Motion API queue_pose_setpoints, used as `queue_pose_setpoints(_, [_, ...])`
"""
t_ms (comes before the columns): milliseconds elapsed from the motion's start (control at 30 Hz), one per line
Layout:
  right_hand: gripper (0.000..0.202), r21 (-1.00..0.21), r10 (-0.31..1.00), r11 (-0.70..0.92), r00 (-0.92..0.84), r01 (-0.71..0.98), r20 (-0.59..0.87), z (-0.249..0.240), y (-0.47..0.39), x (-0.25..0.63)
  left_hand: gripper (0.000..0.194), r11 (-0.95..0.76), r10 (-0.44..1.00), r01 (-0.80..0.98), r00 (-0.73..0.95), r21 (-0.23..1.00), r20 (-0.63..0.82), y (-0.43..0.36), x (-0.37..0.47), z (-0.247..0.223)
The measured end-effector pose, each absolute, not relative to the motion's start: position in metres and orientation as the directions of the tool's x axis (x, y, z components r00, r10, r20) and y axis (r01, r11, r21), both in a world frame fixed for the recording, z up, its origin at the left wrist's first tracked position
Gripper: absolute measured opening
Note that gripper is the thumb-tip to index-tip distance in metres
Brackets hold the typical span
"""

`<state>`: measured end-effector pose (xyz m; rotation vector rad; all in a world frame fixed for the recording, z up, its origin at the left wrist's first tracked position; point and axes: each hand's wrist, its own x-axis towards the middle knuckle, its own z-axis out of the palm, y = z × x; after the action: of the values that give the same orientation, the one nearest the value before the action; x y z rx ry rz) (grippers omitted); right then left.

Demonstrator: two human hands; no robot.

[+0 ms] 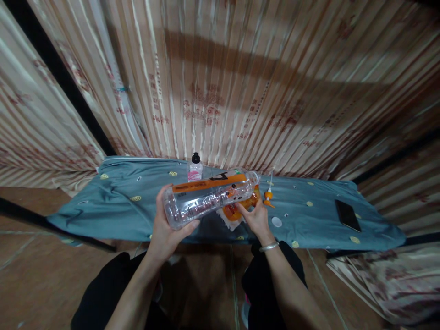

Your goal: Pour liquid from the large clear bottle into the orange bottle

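Note:
My left hand is closed around the base of a large clear plastic bottle with an orange label. The bottle leans nearly flat, its neck pointing right and slightly up. Below that neck, my right hand grips an amber plastic bottle, partly hidden by the clear one. A piece of white paper or tissue with ragged edges shows under the amber bottle. Just right of my right hand lie an orange pump top with a pale tube and a round white cap.
A small bottle with a black cap stands behind the clear bottle. A dark phone lies at the right on the blue patterned cloth. Behind hangs a striped curtain; a dark metal frame runs along the left.

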<state>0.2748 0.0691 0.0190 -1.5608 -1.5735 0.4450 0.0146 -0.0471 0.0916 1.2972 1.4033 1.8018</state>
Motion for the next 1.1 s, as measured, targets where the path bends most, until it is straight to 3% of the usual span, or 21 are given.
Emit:
queue_pose_setpoints(300, [0.078, -0.757, 0.933, 0.181, 0.133, 0.628, 0.333, 0.020, 0.069, 0.276, 0.096, -0.364, 0.831, 0.156, -0.390, 0.918, 0.396, -0.046, 0.012, 0.075])
queue_pose_setpoints(1100, [0.078, -0.757, 0.936, 0.166, 0.140, 0.632, 0.322, 0.021, 0.068, 0.276, 0.093, -0.376, 0.804, 0.215, -0.408, 0.901, 0.433, -0.046, 0.014, 0.085])
